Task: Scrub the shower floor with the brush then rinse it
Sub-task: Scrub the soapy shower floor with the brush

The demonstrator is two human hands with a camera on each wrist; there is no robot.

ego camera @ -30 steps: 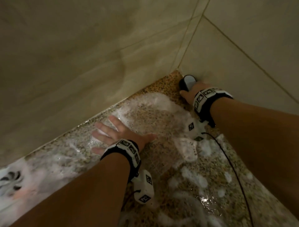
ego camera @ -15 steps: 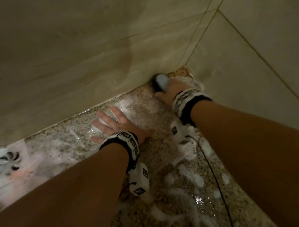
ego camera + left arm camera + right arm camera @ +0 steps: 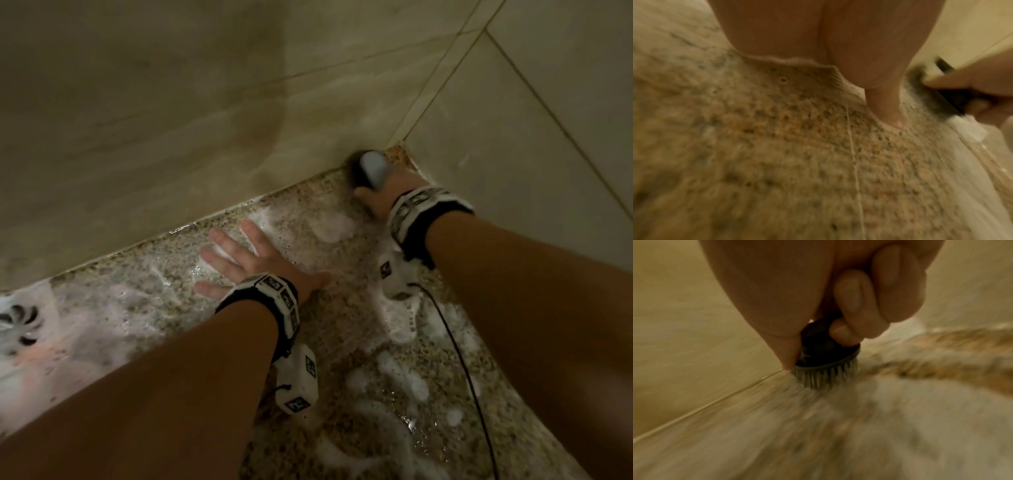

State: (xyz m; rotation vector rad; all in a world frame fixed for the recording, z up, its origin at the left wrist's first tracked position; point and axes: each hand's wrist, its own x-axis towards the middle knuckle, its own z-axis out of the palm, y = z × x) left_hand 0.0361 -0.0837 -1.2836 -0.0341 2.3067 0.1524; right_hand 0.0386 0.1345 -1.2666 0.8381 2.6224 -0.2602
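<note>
The speckled shower floor is wet and streaked with white foam. My right hand grips a dark round brush with a pale top, its bristles pressed on the floor by the base of the wall near the corner. In the right wrist view my fingers curl round the brush. My left hand lies flat on the soapy floor, fingers spread and straight. In the left wrist view its thumb presses the floor, with the brush at the right.
Beige tiled walls meet at a corner just behind the brush. A round floor drain sits at the far left under foam. A thin black cable runs from the right wrist camera across the floor.
My right hand has swept the brush from the corner leftward along the base of the wall, and it is blurred with motion. The left hand has stayed planted on the floor.
</note>
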